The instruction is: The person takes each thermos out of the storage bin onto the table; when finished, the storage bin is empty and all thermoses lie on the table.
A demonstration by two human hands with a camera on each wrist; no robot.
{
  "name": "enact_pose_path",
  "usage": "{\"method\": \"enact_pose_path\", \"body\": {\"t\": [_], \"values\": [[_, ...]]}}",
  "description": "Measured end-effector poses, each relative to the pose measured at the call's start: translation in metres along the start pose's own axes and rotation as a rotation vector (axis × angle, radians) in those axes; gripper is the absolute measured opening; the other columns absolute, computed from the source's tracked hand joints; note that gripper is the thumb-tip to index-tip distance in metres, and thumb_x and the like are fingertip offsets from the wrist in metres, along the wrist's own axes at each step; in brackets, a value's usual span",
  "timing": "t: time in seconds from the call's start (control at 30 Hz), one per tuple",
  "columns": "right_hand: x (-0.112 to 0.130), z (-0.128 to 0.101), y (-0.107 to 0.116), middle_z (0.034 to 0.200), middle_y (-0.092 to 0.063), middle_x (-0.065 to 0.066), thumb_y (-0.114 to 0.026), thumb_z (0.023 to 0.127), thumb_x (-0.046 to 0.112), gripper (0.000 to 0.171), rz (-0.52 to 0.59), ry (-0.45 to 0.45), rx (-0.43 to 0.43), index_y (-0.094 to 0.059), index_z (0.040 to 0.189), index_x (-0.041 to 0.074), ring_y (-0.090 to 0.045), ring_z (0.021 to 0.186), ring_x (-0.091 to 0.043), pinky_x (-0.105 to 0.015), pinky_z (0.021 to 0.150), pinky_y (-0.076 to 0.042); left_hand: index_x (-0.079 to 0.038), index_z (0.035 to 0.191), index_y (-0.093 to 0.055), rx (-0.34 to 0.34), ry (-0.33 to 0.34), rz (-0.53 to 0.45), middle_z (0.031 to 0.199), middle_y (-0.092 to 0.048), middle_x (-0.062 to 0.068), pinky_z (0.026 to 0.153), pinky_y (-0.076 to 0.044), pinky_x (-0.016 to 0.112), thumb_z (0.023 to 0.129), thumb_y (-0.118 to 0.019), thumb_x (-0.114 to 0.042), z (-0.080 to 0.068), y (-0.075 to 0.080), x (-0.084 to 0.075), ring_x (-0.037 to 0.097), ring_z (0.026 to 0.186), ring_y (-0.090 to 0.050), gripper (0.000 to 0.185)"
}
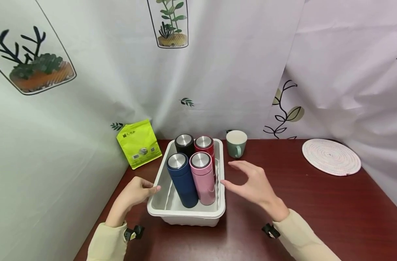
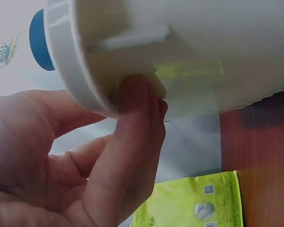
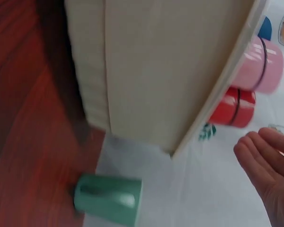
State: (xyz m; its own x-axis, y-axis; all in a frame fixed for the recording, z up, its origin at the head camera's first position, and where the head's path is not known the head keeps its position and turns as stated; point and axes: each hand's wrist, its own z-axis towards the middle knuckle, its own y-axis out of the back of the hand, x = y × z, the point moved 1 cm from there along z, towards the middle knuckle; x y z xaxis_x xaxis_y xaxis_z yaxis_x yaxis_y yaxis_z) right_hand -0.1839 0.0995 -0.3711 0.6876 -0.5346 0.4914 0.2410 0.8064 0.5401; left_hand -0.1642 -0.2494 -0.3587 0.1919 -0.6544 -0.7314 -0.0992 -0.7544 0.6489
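While the left hand (image 1: 138, 190) pinches the left rim of the white tub (image 1: 185, 213), a matching right-side hold, kept level, should best steady its four bottles (image 1: 197, 176). Tub: on table (image 1: 303, 203), between hands. Right hand (image 1: 252, 185): empty, thumb and fingers spread, just beside the right rim.

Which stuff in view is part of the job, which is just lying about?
Likely in the job:
white bin, gripped by left hand
right hand, near the bin
blue bottle, pink bottle, black bottle, red bottle, all inside

Likely lying about:
lime packet
green mug
round mat
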Motion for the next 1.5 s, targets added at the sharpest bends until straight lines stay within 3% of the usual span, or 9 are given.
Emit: {"method": "enact_pose_path", "body": {"t": [0.23, 0.47, 0.67, 1.03, 1.5], "values": [[0.004, 0.009, -0.027, 0.109, -0.061, 0.005, -0.074, 0.065, 0.052, 0.065, 0.075, -0.088, 0.052, -0.062, 0.115, 0.011, -0.056, 0.1, -0.008, -0.028, 0.085, -0.047, 0.008, 0.096, -0.067, 0.021, 0.01, -0.047, 0.086, -0.065, 0.016, 0.06, -0.054, 0.036, 0.08, -0.07, -0.016, 0.002, 0.0, -0.001, 0.02, 0.07, -0.063, 0.029], [0.008, 0.013, -0.042, 0.108, -0.061, 0.006, -0.075, 0.061, 0.055, 0.069, 0.075, -0.114, 0.05, -0.062, 0.115, 0.014, -0.055, 0.098, -0.004, -0.025, 0.083, -0.047, 0.007, 0.096, -0.067, 0.011, 0.021, -0.053, 0.085, -0.065, 0.013, 0.061, -0.054, 0.036, 0.078, -0.071, -0.017, 0.002, -0.001, -0.002, 0.02, 0.07, -0.062, 0.03], [0.012, 0.016, -0.051, 0.107, -0.062, 0.004, -0.077, 0.061, 0.053, 0.066, 0.072, -0.108, 0.059, -0.062, 0.112, 0.013, -0.056, 0.098, -0.005, -0.025, 0.084, -0.047, 0.007, 0.098, -0.067, 0.008, 0.024, -0.048, 0.086, -0.065, 0.013, 0.061, -0.054, 0.036, 0.078, -0.071, -0.019, 0.0, 0.0, -0.003, 0.019, 0.07, -0.062, 0.033], [0.017, 0.021, -0.064, 0.097, -0.06, 0.01, -0.079, 0.06, 0.049, 0.06, 0.062, -0.129, 0.074, -0.061, 0.109, 0.02, -0.055, 0.084, -0.001, -0.022, 0.072, -0.049, 0.01, 0.101, -0.064, 0.004, 0.039, -0.065, 0.09, -0.064, 0.016, 0.063, -0.054, 0.039, 0.078, -0.072, -0.019, -0.002, 0.001, 0.0, 0.021, 0.072, -0.064, 0.038], [0.016, 0.023, -0.071, 0.094, -0.06, 0.005, -0.08, 0.06, 0.036, 0.059, 0.054, -0.144, 0.05, -0.059, 0.109, 0.012, -0.055, 0.08, -0.007, -0.03, 0.068, -0.051, 0.01, 0.1, -0.065, 0.017, 0.033, -0.088, 0.09, -0.064, 0.017, 0.061, -0.054, 0.038, 0.078, -0.072, -0.019, 0.0, 0.001, 0.001, 0.021, 0.071, -0.064, 0.037]]}}
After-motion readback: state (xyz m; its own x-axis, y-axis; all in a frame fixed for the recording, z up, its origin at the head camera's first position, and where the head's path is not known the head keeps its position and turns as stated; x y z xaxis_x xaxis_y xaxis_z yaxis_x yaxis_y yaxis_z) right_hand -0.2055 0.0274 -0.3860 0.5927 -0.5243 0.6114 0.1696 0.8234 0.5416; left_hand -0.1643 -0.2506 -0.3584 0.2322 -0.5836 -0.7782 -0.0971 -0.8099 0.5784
